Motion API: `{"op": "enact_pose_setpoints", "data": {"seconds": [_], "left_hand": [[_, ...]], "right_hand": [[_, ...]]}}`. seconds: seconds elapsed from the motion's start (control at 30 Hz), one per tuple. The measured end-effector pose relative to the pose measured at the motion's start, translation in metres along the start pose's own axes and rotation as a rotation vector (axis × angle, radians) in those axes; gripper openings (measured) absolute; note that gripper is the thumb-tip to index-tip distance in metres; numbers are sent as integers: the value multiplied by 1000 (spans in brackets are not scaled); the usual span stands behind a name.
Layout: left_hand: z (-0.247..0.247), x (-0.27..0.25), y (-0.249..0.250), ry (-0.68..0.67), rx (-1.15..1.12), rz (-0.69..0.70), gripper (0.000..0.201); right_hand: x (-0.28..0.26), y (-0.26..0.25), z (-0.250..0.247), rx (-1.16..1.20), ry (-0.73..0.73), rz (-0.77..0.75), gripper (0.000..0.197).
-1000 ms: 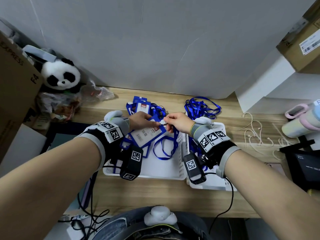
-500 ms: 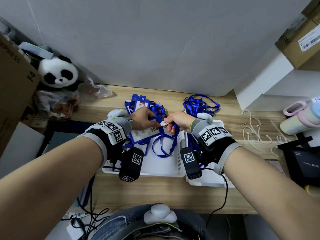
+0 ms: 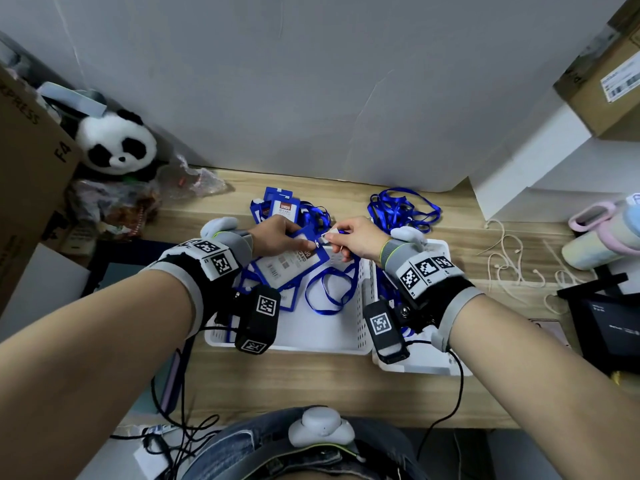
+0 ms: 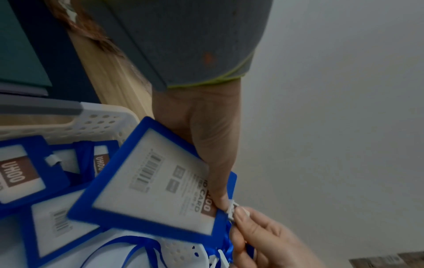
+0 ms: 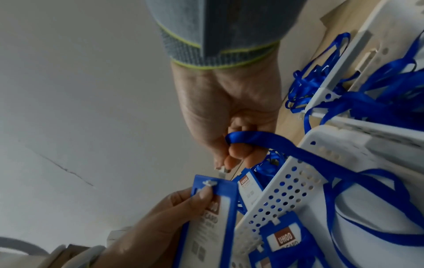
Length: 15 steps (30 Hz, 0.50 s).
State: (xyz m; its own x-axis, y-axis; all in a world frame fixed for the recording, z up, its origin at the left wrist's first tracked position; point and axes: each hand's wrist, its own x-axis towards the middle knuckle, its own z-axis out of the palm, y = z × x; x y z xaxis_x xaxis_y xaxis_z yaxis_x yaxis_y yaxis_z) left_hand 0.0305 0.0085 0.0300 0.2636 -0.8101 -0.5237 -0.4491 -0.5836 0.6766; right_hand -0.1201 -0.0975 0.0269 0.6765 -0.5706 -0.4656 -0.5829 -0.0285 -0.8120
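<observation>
My left hand (image 3: 298, 241) grips a blue ID card holder (image 3: 289, 266) by its top end, thumb pressed on the front (image 4: 215, 163). The holder (image 4: 151, 183) is tilted above the left white tray. My right hand (image 3: 337, 237) pinches the small white clip (image 3: 326, 237) of a blue lanyard (image 3: 329, 294) right at the holder's top edge. In the right wrist view the clip (image 5: 221, 171) sits just above the holder's slot (image 5: 210, 183), and the lanyard ribbon (image 5: 263, 143) loops over my curled fingers (image 5: 236, 152) and trails down into the tray.
Two white perforated trays (image 3: 322, 334) (image 3: 426, 367) stand side by side on the wooden desk; the left one holds more blue holders (image 4: 27, 168). Spare holders (image 3: 280, 206) and a lanyard heap (image 3: 401, 207) lie behind. A plush panda (image 3: 116, 143) is far left, cups (image 3: 602, 237) far right.
Both hands keep their hold and stay together over the left tray. Holder and clip have shifted only slightly, and the view has drifted a little.
</observation>
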Motion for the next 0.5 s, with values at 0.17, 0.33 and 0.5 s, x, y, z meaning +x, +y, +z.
{"op": "enact_pose_setpoints", "data": {"seconds": [0.17, 0.33, 0.5], "left_hand": [[-1, -5, -7, -91, -171, -26, 18], [-2, -10, -7, -132, -214, -30, 11], [0, -9, -9, -134, -200, -28, 27]], "right_hand": [[0, -3, 3, -143, 32, -60, 10], [2, -3, 3, -145, 96, -27, 18], [-2, -14, -1, 220, 64, -27, 21]]}}
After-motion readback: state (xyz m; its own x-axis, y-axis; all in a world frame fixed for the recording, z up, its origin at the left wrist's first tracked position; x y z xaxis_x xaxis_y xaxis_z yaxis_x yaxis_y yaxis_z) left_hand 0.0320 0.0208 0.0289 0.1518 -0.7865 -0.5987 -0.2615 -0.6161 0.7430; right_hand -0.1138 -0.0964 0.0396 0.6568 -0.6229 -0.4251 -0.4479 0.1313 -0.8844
